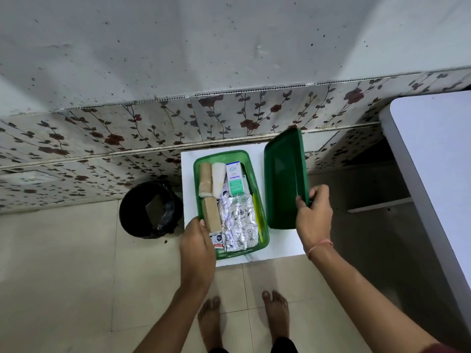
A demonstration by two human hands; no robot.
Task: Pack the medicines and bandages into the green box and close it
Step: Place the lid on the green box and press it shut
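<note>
Green box (pixel 263 234) sits open on the small white table (pixel 280 247), already filled: tan bandage rolls (pixel 205 180), a white roll, a medicine carton (pixel 235 182) and foil blister strips (pixel 239 225) lie inside, so packing looks done and only closing is left. Left hand (pixel 197 253) clasps the box's near left rim; right hand (pixel 314 215) pinches the lid's (pixel 283 179) edge, tilted up beside the box (nothing loose remains on the table). Room is tight: wall behind, black bin (pixel 150 208) left, a white counter (pixel 433 161) right.
</note>
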